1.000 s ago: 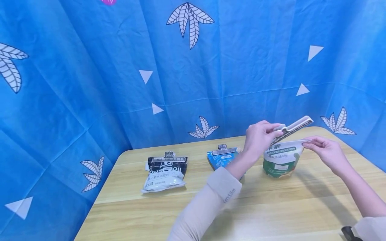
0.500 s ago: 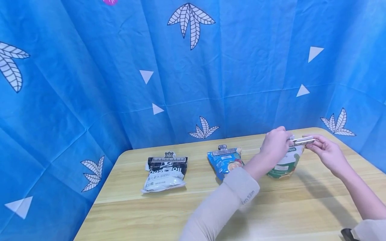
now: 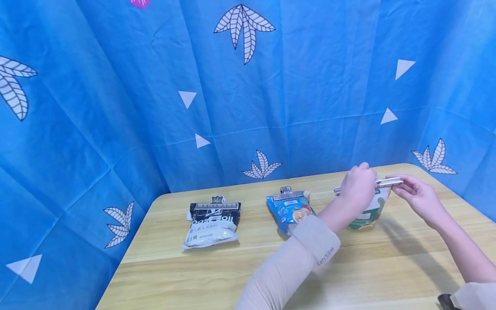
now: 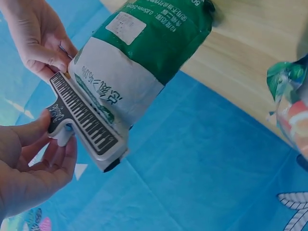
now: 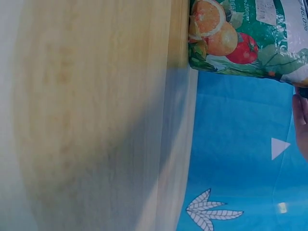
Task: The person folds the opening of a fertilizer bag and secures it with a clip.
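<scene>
Toward the right of the table, a green and white fertilizer bag (image 3: 371, 213) stands upright. Along its top edge lies a black and white sealing clip (image 4: 86, 115), with the bag's top between its bars in the left wrist view. My left hand (image 3: 357, 187) pinches the clip's handle between thumb and fingers and covers part of the bag in the head view. My right hand (image 3: 420, 199) pinches the bag's top right corner beside the clip's end. Only some fingers of the right hand (image 5: 301, 122) show in the right wrist view.
A blue bag (image 3: 288, 211) with a clip on its top lies left of my left forearm. Farther left is a black and white bag (image 3: 212, 226), also clipped. All are on a wooden table (image 3: 174, 275) with a blue patterned curtain (image 3: 248, 94) behind it.
My left hand has moved right, bringing the clip from a tilt above the bag to level along its top edge. The right hand keeps its place at the corner.
</scene>
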Available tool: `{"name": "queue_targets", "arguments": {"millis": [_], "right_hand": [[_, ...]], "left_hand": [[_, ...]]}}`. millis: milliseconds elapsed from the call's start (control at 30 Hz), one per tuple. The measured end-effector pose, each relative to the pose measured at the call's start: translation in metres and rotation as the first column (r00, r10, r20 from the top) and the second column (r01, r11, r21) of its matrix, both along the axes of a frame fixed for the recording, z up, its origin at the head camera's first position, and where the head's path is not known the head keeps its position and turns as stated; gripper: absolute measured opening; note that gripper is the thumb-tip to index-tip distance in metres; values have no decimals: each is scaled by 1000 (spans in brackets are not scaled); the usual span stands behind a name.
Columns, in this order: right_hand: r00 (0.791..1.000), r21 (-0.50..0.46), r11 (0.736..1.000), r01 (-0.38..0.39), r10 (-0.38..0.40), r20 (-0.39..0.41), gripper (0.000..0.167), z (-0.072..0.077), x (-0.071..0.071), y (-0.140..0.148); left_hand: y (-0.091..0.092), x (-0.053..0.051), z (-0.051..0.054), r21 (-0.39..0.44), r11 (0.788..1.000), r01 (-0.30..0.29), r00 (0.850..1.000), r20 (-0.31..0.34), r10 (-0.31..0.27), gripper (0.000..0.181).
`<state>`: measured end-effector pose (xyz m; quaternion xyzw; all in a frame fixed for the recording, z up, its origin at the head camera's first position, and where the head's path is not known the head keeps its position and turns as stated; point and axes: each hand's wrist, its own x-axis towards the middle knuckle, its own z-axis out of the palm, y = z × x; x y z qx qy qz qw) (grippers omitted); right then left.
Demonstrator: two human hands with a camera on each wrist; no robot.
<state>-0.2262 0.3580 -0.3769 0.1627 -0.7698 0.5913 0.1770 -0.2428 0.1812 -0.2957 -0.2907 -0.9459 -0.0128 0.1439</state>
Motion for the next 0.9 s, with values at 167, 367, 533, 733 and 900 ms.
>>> {"name": "queue_targets", "arguments": {"millis": [167,367,533,733,900], "right_hand": [[1000,10,1000,-7,7,0,37,-1,1,3],[999,-7,999,-32,32,5,37,0,0,2],[1000,12,1000,-14,14,4,37,1,0,0],[999,-2,999,-49,49,1,40,0,-1,-1],[992,-27,991,-127,128,19,39,-3,-2,-4]], "left_hand": [[0,2,0,-46,999,7,999,-33,-8,11],[2,2,-1,-78,997,-4,1000,-19,2,14],[-2,-1,-2,-20,1000,16,1000,20,-16,20],[-16,-5,-13,300,953,-46,989,146,2,35],[-33,-4,-27,498,860,-114,987,158,39,43]]}}
